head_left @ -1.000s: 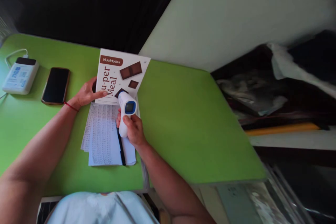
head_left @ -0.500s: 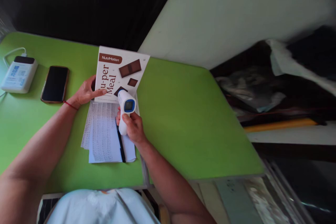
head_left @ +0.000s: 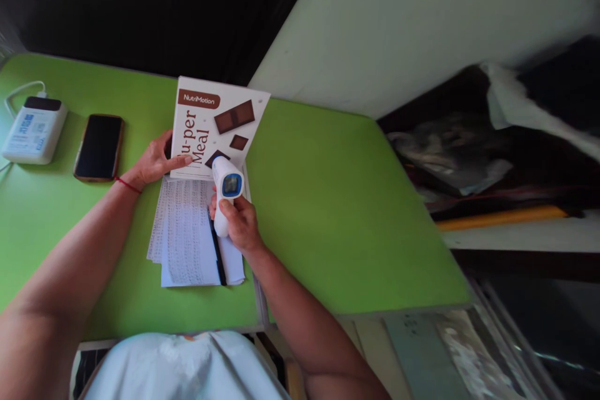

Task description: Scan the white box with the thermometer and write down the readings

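Note:
My left hand (head_left: 156,159) grips the lower left edge of a white box (head_left: 205,124) with brown lettering and pictures of chocolate, its thumb across the front; the other fingers are hidden behind. The box is tilted up, its printed face toward me. My right hand (head_left: 240,223) is wrapped around the handle of a white infrared thermometer (head_left: 224,200) with a blue-rimmed screen. The thermometer's front end points at the box's lower part; whether they touch I cannot tell. Below the box lie sheets of paper (head_left: 187,244) covered in small writing, with a black pen (head_left: 217,253) on them.
On the green table (head_left: 337,212), a phone (head_left: 98,147) lies to the left of my left hand. Beyond it is a white power bank (head_left: 36,131) with a cable plugged in. A dark panel and a pale wall stand behind; a cluttered shelf (head_left: 450,156) is at the right.
Both hands keep their hold on the box and thermometer. The whole view has shifted slightly, and the thermometer's screen looks a little lighter.

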Tool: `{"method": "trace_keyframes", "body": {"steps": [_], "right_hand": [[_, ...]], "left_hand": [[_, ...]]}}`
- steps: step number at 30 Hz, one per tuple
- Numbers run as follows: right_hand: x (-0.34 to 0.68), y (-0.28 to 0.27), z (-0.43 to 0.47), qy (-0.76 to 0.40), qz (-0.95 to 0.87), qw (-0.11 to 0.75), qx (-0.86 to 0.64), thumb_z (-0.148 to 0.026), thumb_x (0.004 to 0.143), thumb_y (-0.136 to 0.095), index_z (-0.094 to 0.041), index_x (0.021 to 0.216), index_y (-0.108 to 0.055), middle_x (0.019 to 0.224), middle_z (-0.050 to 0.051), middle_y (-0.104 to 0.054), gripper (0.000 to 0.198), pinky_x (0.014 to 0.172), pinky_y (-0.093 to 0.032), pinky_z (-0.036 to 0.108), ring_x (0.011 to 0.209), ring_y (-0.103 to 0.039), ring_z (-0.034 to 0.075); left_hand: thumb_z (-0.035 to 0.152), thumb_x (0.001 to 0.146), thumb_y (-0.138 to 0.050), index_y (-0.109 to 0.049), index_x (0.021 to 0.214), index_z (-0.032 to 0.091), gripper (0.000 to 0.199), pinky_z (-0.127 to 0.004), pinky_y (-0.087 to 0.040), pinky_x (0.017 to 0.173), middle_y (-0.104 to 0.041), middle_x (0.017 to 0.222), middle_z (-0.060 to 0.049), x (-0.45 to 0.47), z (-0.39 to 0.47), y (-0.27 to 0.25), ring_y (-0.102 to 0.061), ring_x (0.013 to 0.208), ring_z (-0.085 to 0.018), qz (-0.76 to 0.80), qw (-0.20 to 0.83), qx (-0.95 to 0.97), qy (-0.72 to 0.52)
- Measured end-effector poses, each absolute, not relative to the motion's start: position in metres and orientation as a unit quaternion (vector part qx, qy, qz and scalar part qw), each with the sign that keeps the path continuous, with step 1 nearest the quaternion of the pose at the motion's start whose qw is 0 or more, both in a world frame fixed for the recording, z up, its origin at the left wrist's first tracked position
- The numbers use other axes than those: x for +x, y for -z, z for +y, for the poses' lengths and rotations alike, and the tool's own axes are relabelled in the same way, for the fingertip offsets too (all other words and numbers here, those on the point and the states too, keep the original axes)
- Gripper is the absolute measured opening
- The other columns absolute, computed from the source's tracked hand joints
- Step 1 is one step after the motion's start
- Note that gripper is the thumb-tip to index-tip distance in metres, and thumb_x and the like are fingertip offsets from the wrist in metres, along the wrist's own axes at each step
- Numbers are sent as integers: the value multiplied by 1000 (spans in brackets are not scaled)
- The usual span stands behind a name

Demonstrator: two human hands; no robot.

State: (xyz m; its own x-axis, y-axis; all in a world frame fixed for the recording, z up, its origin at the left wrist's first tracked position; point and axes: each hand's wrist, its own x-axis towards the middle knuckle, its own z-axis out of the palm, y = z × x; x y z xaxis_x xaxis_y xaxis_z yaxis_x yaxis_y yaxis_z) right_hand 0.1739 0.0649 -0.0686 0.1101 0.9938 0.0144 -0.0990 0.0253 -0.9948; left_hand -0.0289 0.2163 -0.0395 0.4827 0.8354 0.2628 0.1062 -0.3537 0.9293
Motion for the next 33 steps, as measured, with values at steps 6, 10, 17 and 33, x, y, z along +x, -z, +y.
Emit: {"method": "trace_keyframes", "body": {"steps": [6, 10, 17, 33], "right_hand": [[173, 68, 65, -503, -443, 556, -492, -61, 82, -71, -24, 85, -64, 68, -3, -59, 38, 60, -45, 31, 60, -54, 14], [173, 69, 64, -513, -449, 555, -477, -59, 83, -71, -23, 79, -63, 68, -2, -59, 38, 61, -44, 31, 61, -53, 14], [175, 65, 61, -525, -439, 552, -476, -60, 82, -72, -22, 73, -62, 67, -2, -59, 40, 60, -43, 31, 61, -52, 13], [173, 69, 62, -517, -453, 550, -474, -60, 85, -68, -23, 79, -63, 70, -2, -61, 38, 63, -44, 31, 64, -54, 14]], "left_hand": [[60, 74, -84, -64, 119, 14, 68, -45, -59, 90, -74, 119, -15, -28, 216, 40, -72, 104, -33, 332, 470, 719, -390], [62, 73, -84, -63, 121, 15, 70, -47, -58, 93, -74, 120, -15, -29, 215, 40, -71, 107, -34, 335, 471, 716, -390], [64, 72, -83, -64, 120, 16, 70, -51, -57, 94, -72, 122, -16, -30, 214, 41, -69, 108, -36, 361, 446, 727, -378], [59, 73, -85, -64, 120, 15, 68, -47, -59, 92, -74, 119, -14, -30, 212, 37, -71, 107, -34, 354, 455, 716, -393]]}}
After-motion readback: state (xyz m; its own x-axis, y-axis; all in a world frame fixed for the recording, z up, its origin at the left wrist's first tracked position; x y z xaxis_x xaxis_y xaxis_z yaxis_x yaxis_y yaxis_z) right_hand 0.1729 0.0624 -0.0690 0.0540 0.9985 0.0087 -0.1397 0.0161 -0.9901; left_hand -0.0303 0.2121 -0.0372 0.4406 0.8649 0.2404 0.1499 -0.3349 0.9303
